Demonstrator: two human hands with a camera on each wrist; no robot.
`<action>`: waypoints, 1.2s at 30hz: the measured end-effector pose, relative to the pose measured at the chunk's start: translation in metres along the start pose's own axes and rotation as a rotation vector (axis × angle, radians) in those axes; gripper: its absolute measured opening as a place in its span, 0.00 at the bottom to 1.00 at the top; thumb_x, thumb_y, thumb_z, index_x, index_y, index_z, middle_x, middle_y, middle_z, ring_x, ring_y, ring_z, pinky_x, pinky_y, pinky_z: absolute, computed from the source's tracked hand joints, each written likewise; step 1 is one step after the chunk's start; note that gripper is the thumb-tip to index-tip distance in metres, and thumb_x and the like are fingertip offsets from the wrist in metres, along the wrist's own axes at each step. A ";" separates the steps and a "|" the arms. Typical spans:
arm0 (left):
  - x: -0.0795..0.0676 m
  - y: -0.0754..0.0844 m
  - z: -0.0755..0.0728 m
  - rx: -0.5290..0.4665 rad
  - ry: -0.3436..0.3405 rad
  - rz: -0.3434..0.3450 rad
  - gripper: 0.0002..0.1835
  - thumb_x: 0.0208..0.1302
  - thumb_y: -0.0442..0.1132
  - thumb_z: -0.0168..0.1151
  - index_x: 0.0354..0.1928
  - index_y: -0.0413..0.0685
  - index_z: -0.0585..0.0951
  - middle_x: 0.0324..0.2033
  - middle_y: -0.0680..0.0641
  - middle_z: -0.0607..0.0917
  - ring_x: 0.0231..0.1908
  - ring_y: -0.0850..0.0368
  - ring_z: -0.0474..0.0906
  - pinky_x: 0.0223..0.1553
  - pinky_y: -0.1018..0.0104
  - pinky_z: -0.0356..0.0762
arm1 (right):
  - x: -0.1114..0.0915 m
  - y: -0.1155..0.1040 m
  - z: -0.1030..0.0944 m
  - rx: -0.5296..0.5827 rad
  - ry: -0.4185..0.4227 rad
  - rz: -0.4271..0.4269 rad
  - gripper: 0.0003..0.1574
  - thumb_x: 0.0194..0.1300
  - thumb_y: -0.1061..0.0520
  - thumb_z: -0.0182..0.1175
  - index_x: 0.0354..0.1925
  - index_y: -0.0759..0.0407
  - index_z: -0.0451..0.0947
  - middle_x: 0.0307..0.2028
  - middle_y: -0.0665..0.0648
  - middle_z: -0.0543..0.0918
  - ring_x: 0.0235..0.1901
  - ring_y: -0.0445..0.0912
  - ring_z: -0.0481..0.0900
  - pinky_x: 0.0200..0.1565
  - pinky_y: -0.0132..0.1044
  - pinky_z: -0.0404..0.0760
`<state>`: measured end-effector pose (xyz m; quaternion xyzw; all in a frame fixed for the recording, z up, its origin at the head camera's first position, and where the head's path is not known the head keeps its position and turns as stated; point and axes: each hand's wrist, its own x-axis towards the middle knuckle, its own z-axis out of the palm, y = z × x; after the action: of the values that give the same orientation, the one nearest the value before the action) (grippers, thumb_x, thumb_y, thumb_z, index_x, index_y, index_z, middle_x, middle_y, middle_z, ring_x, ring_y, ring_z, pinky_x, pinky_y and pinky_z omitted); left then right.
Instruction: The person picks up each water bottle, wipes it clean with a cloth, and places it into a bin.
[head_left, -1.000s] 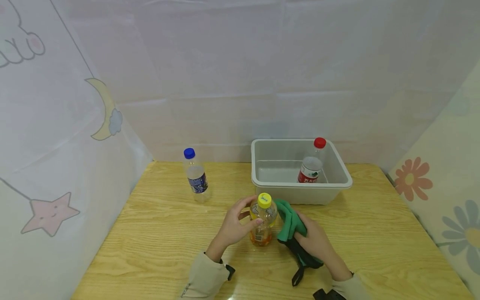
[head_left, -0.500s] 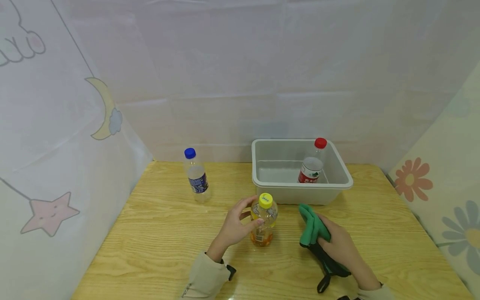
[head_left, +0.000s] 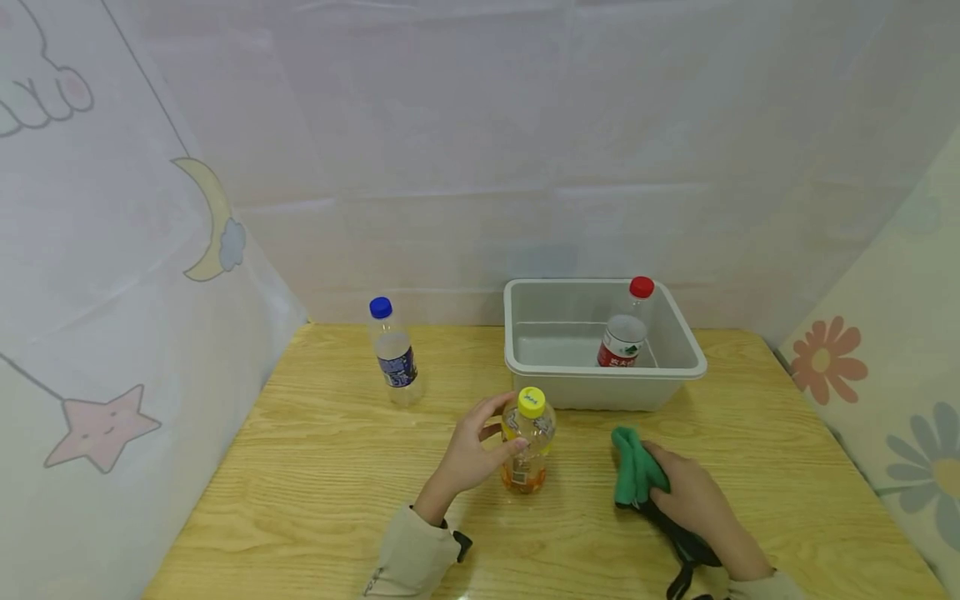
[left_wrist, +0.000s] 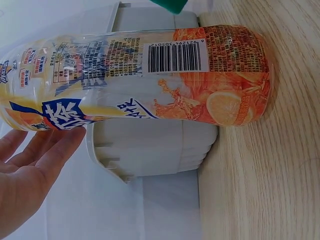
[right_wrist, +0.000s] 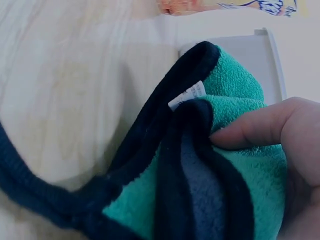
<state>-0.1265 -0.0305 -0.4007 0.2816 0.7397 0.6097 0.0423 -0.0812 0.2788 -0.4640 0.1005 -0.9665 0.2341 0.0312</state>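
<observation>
A clear plastic drink bottle [head_left: 528, 450] with a yellow cap stands upright on the table, an orange-fruit label on its lower part. My left hand [head_left: 471, 448] holds it from the left, thumb in front and fingers behind. In the left wrist view, fingertips lie at the upper label of the bottle [left_wrist: 150, 80]. To the right, my right hand [head_left: 690, 492] grips a folded green cloth [head_left: 637, 471] with black edging and a hanging loop. The right wrist view shows the thumb pressing the cloth's [right_wrist: 235, 80] folds, near a small white tag [right_wrist: 187, 95].
Behind the hands stands a grey-white plastic tub [head_left: 600, 387]; a red-capped bottle [head_left: 621, 337] leans inside it. A blue-capped bottle [head_left: 395, 358] stands at the back left of the wooden table [head_left: 315, 467]. Printed white sheets [head_left: 450, 167] enclose the back and sides.
The right hand has moved the green cloth rightward and slightly toward the front, away from the yellow-capped bottle. The left hand stays on that bottle, almost unmoved.
</observation>
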 end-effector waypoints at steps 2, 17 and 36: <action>0.000 0.000 0.000 -0.003 0.003 -0.011 0.30 0.57 0.29 0.61 0.61 0.32 0.64 0.54 0.35 0.70 0.55 0.38 0.66 0.52 0.47 0.69 | 0.001 0.002 0.003 -0.002 -0.014 -0.002 0.38 0.42 0.70 0.63 0.55 0.75 0.67 0.44 0.72 0.78 0.40 0.62 0.78 0.40 0.55 0.77; 0.003 -0.024 0.002 -0.006 0.014 0.008 0.29 0.57 0.30 0.61 0.62 0.36 0.65 0.54 0.38 0.71 0.55 0.42 0.67 0.52 0.51 0.70 | 0.007 0.011 0.027 -0.017 -0.059 -0.038 0.40 0.48 0.54 0.69 0.56 0.70 0.68 0.45 0.71 0.76 0.43 0.64 0.74 0.39 0.55 0.76; 0.003 -0.029 0.002 0.005 0.017 0.021 0.30 0.58 0.33 0.62 0.62 0.41 0.65 0.54 0.43 0.72 0.55 0.46 0.68 0.52 0.55 0.71 | 0.014 0.011 0.011 0.105 -0.119 0.019 0.43 0.57 0.42 0.61 0.56 0.74 0.66 0.45 0.69 0.77 0.43 0.61 0.76 0.41 0.53 0.76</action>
<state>-0.1383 -0.0301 -0.4270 0.2843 0.7386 0.6106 0.0288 -0.0972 0.2812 -0.4773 0.1067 -0.9539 0.2786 -0.0338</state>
